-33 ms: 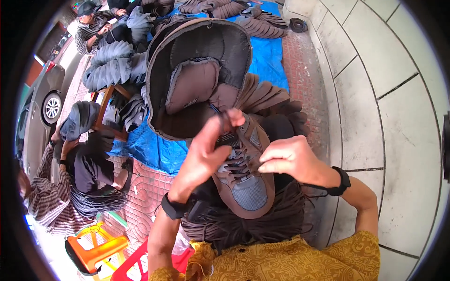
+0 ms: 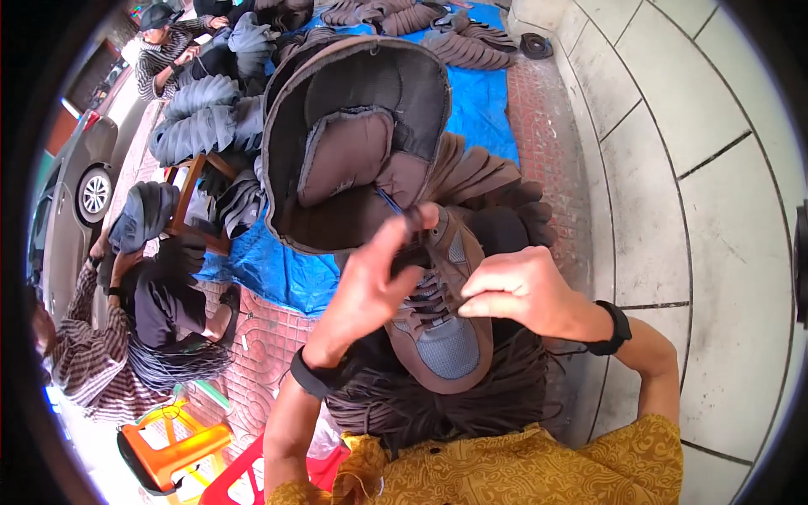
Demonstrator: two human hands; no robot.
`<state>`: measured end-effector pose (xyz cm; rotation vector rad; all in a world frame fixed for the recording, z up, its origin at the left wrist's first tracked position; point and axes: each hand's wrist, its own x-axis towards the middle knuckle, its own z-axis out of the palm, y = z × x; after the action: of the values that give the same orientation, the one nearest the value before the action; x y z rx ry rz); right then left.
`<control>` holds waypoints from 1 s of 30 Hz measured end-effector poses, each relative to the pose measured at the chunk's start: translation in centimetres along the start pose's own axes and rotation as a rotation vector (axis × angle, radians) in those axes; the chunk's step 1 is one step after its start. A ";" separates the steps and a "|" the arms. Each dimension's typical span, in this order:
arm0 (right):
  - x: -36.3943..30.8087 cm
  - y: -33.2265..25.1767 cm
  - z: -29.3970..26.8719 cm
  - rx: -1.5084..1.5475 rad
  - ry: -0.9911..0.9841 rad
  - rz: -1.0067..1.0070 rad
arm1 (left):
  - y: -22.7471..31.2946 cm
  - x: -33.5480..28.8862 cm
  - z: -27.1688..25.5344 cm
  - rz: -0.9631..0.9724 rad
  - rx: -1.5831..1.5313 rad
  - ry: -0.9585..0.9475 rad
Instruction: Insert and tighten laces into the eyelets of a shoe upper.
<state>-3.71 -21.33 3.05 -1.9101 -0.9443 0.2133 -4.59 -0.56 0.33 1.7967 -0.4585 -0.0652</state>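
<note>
A brown shoe upper (image 2: 444,345) with grey mesh lies in front of me, toe toward my body, its dark laces (image 2: 427,296) crossed over the tongue. My left hand (image 2: 374,278) is over its upper left side, the fingers curled and partly blurred near the ankle opening. A thin blue-and-dark stick-like thing (image 2: 387,200) shows just beyond those fingertips; whether they hold it is unclear. My right hand (image 2: 526,290) is closed in a pinch at the right edge of the lacing. What lies between its fingertips is hidden.
A large dark padded bag (image 2: 290,168) stands open beyond the shoe. Under the shoe is a bundle of dark laces (image 2: 379,404). Stacked brown uppers (image 2: 471,172) lie on a blue tarp (image 2: 480,101). A tiled wall (image 2: 665,219) rises at right; two people and an orange stool (image 2: 177,450) are left.
My right fingertips have shifted slightly left and down along the lacing. My left fingers have moved a little, and more of the blue stick-like thing shows.
</note>
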 end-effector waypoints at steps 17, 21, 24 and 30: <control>6.0 2.9 -0.5 0.362 -0.143 0.177 | -0.9 -1.2 0.7 -0.040 -0.189 0.116; 6.2 2.8 -0.4 0.333 -0.170 0.080 | -0.8 -1.5 0.7 -0.085 -0.211 0.126; 6.0 3.0 0.5 0.413 -0.163 0.186 | -0.9 -1.6 0.7 -0.063 -0.281 0.081; 5.0 4.8 2.0 -0.065 0.181 -0.431 | 0.0 -1.9 1.9 -0.019 0.060 0.188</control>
<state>1.22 -17.72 -0.75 -1.7011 -1.2203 -0.2428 -6.83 -1.64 -0.54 1.8459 -0.3119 0.1041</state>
